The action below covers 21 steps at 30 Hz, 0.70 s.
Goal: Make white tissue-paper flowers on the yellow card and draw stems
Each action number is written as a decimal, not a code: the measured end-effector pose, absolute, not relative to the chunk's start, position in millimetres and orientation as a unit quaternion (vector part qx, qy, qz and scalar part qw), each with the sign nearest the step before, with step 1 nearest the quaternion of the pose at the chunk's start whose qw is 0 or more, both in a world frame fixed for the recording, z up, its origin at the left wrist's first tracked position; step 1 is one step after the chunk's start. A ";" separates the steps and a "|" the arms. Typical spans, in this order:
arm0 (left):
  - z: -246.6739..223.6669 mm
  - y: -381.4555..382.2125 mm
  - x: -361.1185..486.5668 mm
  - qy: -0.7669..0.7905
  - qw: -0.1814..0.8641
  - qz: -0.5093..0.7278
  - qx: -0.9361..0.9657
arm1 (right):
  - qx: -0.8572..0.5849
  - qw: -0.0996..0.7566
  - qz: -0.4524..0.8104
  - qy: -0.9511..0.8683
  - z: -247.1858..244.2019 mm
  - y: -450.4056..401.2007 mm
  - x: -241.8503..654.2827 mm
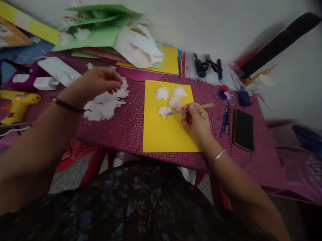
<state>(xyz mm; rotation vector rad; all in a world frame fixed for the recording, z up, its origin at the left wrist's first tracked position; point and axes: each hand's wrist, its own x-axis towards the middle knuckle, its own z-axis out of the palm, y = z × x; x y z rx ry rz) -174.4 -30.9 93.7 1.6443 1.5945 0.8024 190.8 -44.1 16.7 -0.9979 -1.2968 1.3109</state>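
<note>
Head view: at the left of the bench (127,129), a yellow glue gun (22,97) lies on its side, with a white plug (45,83) beyond it. Farther back and to the right, folded green paper (101,32) leans near the wall. Next comes a loose pile of white paper pieces (103,108); above its far part hovers the left hand (106,80), fingers curled together, and I cannot tell whether they pinch anything. Right of the pile lies a yellow sheet (158,138) bearing four white tufts (161,93). Over it, the right hand (196,119) pinches a thin pointed stick (206,106), its tip at the nearest tuft. Right of that hand lie two pencils (227,119), then a flat black item (243,130).
</note>
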 end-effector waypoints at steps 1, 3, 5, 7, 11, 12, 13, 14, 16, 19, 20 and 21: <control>88.8 -34.4 -175.4 0.628 0.335 0.259 0.653 | -0.414 0.495 0.541 -0.539 17.0 -44.5 190.4; 76.4 -41.6 -170.9 0.639 0.278 0.180 0.694 | -0.417 0.490 0.536 -0.546 17.4 -45.7 189.7; 64.9 -48.9 -161.7 0.639 0.171 0.127 0.739 | -0.417 0.491 0.531 -0.550 17.4 -46.7 189.1; 56.9 -55.4 -151.9 0.633 0.067 0.087 0.766 | -0.415 0.494 0.527 -0.553 17.0 -47.1 188.8; 56.0 -60.6 -142.0 0.639 0.004 0.064 0.766 | -0.405 0.499 0.531 -0.552 16.6 -46.9 188.6; 59.6 -60.4 -141.8 0.645 0.011 0.075 0.760 | -0.403 0.500 0.533 -0.551 16.5 -46.6 188.7; 64.8 -60.0 -141.9 0.652 0.027 0.094 0.752 | -0.401 0.501 0.535 -0.549 16.4 -46.3 188.8; 71.4 -59.3 -141.9 0.661 0.057 0.123 0.738 | -0.398 0.501 0.538 -0.549 16.1 -46.0 188.9; 87.0 -57.3 -140.1 0.668 0.160 0.209 0.696 | -0.395 0.499 0.541 -0.550 15.5 -45.3 188.7; 106.0 -48.4 -127.5 0.617 0.343 0.331 0.626 | -0.397 0.491 0.547 -0.550 14.3 -44.3 187.7; 108.7 -42.9 -120.2 0.594 0.380 0.340 0.622 | -0.400 0.487 0.549 -0.549 13.8 -43.9 187.3; 109.1 -36.3 -111.4 0.575 0.405 0.335 0.627 | -0.402 0.484 0.553 -0.547 13.0 -43.3 186.9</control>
